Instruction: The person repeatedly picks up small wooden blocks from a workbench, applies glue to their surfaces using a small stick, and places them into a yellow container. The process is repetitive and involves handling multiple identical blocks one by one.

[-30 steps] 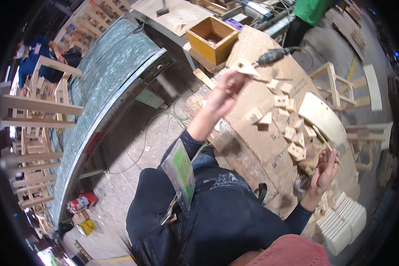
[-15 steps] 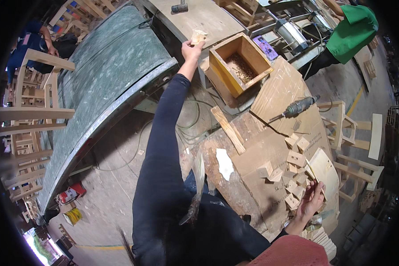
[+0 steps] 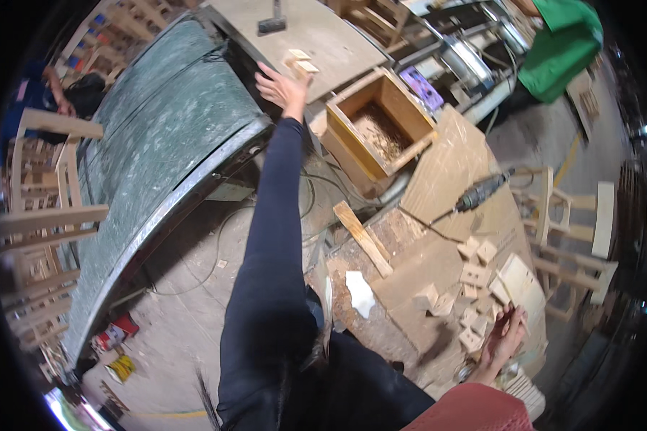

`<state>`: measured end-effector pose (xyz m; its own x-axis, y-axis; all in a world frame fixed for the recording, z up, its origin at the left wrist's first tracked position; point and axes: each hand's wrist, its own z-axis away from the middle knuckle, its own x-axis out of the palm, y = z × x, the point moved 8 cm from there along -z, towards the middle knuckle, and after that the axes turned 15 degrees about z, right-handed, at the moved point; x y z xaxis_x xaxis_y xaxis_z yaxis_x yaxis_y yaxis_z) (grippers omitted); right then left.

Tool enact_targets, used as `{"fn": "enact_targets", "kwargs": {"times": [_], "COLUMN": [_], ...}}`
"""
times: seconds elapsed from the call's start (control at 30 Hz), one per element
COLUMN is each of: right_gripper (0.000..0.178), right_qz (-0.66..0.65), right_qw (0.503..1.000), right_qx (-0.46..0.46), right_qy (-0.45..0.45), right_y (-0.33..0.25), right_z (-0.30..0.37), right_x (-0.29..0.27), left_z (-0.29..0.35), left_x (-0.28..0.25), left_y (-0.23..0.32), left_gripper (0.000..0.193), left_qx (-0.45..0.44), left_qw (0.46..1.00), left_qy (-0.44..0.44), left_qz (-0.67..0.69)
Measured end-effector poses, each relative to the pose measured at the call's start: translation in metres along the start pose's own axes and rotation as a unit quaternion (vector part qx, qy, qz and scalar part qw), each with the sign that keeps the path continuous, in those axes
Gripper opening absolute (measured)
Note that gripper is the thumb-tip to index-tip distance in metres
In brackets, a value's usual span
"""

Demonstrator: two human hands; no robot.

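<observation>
My left hand [image 3: 284, 92] is stretched out to the far workbench, its fingers spread and nothing held in them. Just beyond its thumb side lie small pale wooden blocks [image 3: 305, 66] on the bench top; whether the hand still touches them I cannot tell. My right hand [image 3: 507, 336] is low at the right, its fingers curled on a thin brown stick [image 3: 505, 291], mostly hidden and slightly blurred. Beside it are a flat pale board [image 3: 519, 279] and several drilled wooden blocks [image 3: 474, 274] scattered on cardboard [image 3: 438, 248].
A wooden box [image 3: 336, 140] with screws inside stands between the benches. A power screwdriver [image 3: 482, 192] and a wooden strip [image 3: 363, 238] lie nearby. Left is a green-covered curved table [image 3: 172, 100]; a hammer [image 3: 272, 25] rests far off. Someone in a green shirt [image 3: 564, 54] is at right.
My left hand has opened and drawn slightly to the left, leaving the small blocks on the far bench. My right hand has stayed nearly in place. The whole view has shifted a little.
</observation>
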<state>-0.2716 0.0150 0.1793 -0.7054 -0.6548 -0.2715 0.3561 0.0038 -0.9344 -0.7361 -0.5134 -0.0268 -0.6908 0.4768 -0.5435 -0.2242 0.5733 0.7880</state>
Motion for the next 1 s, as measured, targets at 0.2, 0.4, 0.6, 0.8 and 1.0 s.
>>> {"fn": "enact_targets", "kwargs": {"times": [0.2, 0.4, 0.6, 0.8, 1.0], "right_gripper": [0.016, 0.024, 0.024, 0.024, 0.018], "right_qz": [-0.033, -0.027, -0.046, 0.006, 0.043], "right_qw": [0.999, 0.989, 0.976, 0.962, 0.955], "right_qx": [-0.029, -0.032, -0.057, -0.066, -0.094], "right_qy": [0.024, 0.139, 0.205, 0.266, 0.279], "right_y": [0.008, 0.008, 0.031, 0.061, 0.092], "right_z": [-0.021, 0.02, 0.049, 0.09, 0.103], "right_x": [-0.049, -0.131, -0.23, -0.318, -0.388], "left_z": [-0.047, 0.135, 0.435, 0.569, 0.57], "left_x": [-0.027, -0.093, -0.129, -0.151, -0.175], "left_y": [0.013, 0.191, 0.21, 0.154, 0.124], "left_gripper": [0.138, 0.072, 0.039, 0.057, 0.049], "left_qx": [0.127, 0.314, 0.32, 0.326, -0.079], "left_qw": [0.991, 0.861, 0.591, 0.675, 0.66], "left_qy": [-0.027, -0.226, -0.667, -0.654, -0.681], "left_qz": [0.041, 0.329, 0.321, 0.106, 0.306]}}
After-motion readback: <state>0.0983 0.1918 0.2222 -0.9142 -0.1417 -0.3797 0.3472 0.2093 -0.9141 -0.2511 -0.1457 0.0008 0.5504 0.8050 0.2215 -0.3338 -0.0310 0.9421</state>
